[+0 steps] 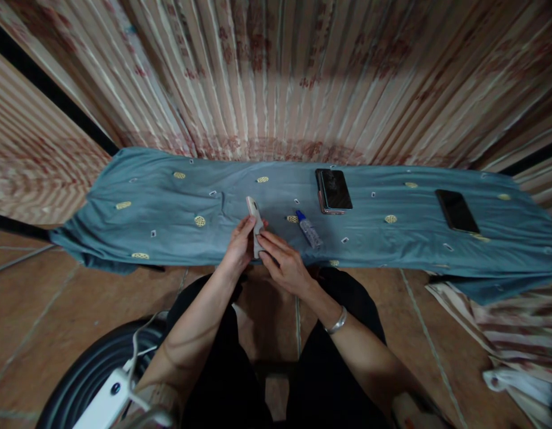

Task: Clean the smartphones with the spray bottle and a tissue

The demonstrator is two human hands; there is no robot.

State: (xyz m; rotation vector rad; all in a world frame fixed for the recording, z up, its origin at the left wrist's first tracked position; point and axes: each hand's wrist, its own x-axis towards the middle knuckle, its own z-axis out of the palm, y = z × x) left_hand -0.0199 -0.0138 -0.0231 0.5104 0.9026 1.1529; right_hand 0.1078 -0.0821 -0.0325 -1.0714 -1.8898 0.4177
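A slim, light-coloured phone [253, 208] is held on its edge above the front of the cloth-covered table. My left hand [241, 243] is closed around its left side, with the thumb along the edge. Closed against the phone's lower right part is my right hand [282, 262], fingertips pressed to it; whether a small grey cloth lies under them, I cannot tell. Just right of the hands, a small clear bottle with a blue cap [309, 230] lies on its side. Behind the bottle sits a stack of phones [334, 190], the top one dark and glossy.
A single black phone [457, 211] lies further right on the teal patterned cloth [240, 173]. Pleated curtains [276, 77] hang right behind the table. A white power bank [104, 399] with cables rests on a round black ribbed object [65, 381] at lower left.
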